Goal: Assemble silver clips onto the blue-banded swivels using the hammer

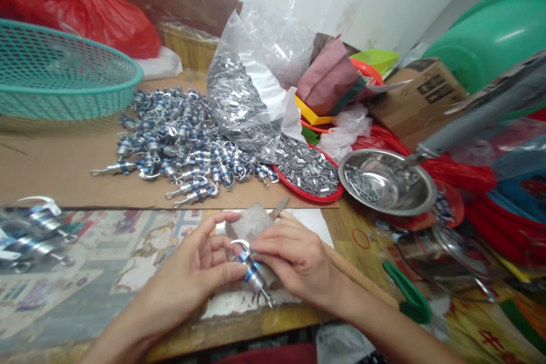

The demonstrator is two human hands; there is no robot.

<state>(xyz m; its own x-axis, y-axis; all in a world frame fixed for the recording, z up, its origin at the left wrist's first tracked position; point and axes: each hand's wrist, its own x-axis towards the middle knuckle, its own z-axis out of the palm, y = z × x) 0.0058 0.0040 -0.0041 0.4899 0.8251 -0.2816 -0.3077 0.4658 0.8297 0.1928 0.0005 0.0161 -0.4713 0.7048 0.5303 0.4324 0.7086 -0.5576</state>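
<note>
A small silver-and-blue metal fitting (pixel 252 274), with a curved strip at its top and an eye at its lower end, is tilted between my hands. My left hand (pixel 198 264) grips it from the left, thumb across its blue band. From the right, my right hand (pixel 298 259) pinches at its upper end; the fingertips are partly hidden. A grey metal block (pixel 255 217) sits just behind my fingers. Under my right hand and forearm runs a wooden handle (pixel 350 273). A short pointed blade (pixel 280 207) shows beyond my right hand.
Similar fittings lie in a heap (pixel 170 131) on cardboard, with several more (pixel 38 236) at left. Behind are a teal basket (pixel 68 94) and a clear bag of small metal pieces (pixel 239 102). A red dish (pixel 333 198) and steel bowl (pixel 386 210) stand right.
</note>
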